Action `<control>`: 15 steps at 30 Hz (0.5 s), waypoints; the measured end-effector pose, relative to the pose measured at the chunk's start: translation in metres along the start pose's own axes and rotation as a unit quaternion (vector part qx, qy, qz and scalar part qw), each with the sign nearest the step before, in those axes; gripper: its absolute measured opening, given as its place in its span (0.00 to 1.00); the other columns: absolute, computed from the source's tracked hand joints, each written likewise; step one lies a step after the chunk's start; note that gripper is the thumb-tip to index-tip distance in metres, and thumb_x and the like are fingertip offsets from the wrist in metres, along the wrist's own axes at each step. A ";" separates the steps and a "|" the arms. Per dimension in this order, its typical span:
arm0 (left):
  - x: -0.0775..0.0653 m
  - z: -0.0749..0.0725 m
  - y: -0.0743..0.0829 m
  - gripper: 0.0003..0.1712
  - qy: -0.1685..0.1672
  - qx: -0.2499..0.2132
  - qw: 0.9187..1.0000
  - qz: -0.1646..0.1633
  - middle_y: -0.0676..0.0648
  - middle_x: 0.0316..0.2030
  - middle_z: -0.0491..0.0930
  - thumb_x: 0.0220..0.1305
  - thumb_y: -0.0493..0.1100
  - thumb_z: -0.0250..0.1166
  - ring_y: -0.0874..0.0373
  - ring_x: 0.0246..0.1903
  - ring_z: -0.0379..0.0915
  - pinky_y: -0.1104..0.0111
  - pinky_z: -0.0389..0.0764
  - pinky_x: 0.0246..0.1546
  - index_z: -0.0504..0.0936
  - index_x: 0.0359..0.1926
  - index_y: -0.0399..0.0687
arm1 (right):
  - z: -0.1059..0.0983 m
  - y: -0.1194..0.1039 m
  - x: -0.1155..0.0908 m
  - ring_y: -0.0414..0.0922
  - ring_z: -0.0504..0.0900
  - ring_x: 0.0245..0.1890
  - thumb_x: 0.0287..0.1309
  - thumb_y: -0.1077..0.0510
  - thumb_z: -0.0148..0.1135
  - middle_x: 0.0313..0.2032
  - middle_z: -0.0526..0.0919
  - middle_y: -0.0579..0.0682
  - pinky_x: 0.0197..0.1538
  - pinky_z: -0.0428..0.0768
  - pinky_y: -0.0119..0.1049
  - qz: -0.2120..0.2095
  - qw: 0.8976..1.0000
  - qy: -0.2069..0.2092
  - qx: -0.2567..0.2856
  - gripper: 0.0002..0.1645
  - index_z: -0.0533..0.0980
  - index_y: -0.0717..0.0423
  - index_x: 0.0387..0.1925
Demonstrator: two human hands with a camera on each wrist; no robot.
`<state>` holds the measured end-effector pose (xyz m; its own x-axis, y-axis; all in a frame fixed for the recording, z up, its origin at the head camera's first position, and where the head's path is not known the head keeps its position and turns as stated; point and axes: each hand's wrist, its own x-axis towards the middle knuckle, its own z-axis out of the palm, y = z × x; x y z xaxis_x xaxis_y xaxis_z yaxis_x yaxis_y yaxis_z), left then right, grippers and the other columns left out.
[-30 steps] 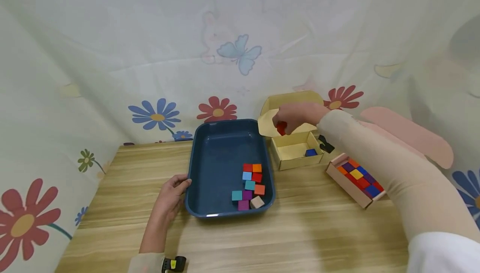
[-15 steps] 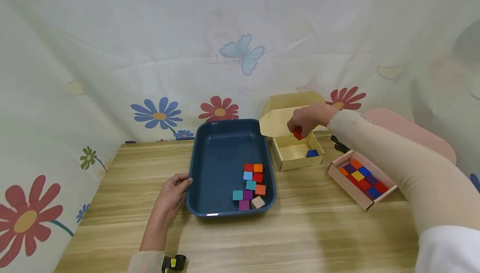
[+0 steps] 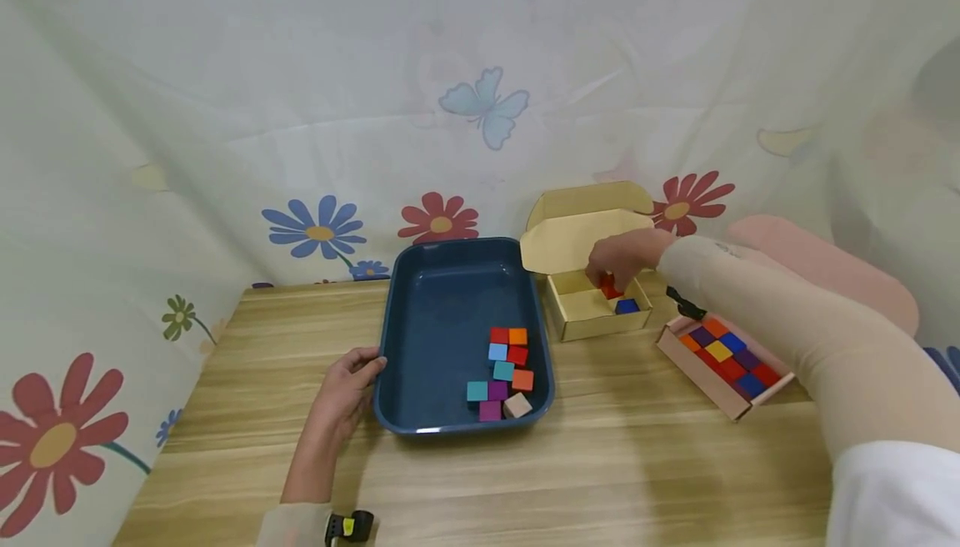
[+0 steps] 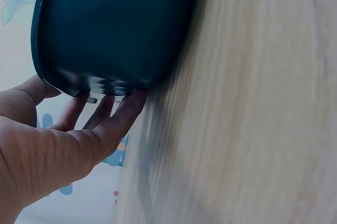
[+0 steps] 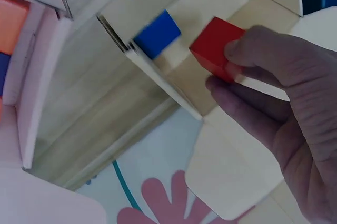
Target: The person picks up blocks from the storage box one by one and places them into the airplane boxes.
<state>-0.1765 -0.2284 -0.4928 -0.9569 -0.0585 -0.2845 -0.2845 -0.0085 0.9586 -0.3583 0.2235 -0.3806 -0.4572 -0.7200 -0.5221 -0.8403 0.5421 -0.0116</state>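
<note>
Between thumb and fingers my right hand [image 3: 622, 255] pinches a red block [image 5: 217, 48] over the yellow cardboard box [image 3: 592, 330]. A blue block [image 5: 158, 33] lies in that box, beside the red one in the right wrist view. The box's lid stands open at the back. My left hand [image 3: 347, 393] grips the left side of the dark blue tray [image 3: 385, 313], thumb at the rim and fingertips against the outer wall [image 4: 121, 50]. Several coloured blocks, among them a teal block [image 3: 477, 391] and a plain wooden block [image 3: 517, 405], sit in the tray's near right part.
A pink box [image 3: 701, 380] packed with coloured blocks stands open on the wooden table [image 3: 600, 472] at the right. A black object [image 3: 684, 303] lies between the two boxes. Behind the table hangs a flowered curtain [image 3: 337, 113].
My right hand has moved right and down with the red block, from above the yellow box into its opening. The left hand stays on the tray.
</note>
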 end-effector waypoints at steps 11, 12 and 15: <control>0.000 0.000 0.001 0.24 -0.005 -0.001 1.000 -0.002 0.46 0.51 0.76 0.75 0.38 0.58 0.58 0.45 0.75 0.69 0.84 0.40 0.67 0.66 0.32 | 0.033 -0.005 0.003 0.43 0.69 0.23 0.49 0.74 0.68 0.25 0.77 0.46 0.29 0.73 0.36 0.021 0.994 0.078 -0.079 0.12 0.79 0.55 0.28; 0.000 0.000 0.002 0.23 -0.005 -0.002 1.000 -0.004 0.46 0.51 0.76 0.75 0.38 0.58 0.58 0.45 0.75 0.69 0.84 0.40 0.67 0.66 0.33 | 0.036 -0.005 0.003 0.43 0.70 0.23 0.49 0.75 0.68 0.25 0.77 0.47 0.29 0.74 0.37 0.025 0.993 0.083 -0.084 0.12 0.79 0.56 0.28; -0.001 -0.001 0.003 0.23 -0.006 -0.004 1.000 -0.005 0.46 0.50 0.76 0.75 0.39 0.59 0.58 0.45 0.74 0.68 0.84 0.41 0.67 0.66 0.33 | 0.043 -0.007 0.004 0.42 0.71 0.23 0.49 0.75 0.67 0.25 0.78 0.46 0.29 0.76 0.37 0.031 0.990 0.093 -0.098 0.13 0.79 0.56 0.28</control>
<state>-0.1763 -0.2293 -0.4896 -0.9547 -0.0459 -0.2939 -0.2934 -0.0174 0.9558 -0.3415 0.2351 -0.4196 -0.5405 -0.7651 -0.3499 -0.8407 0.5069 0.1903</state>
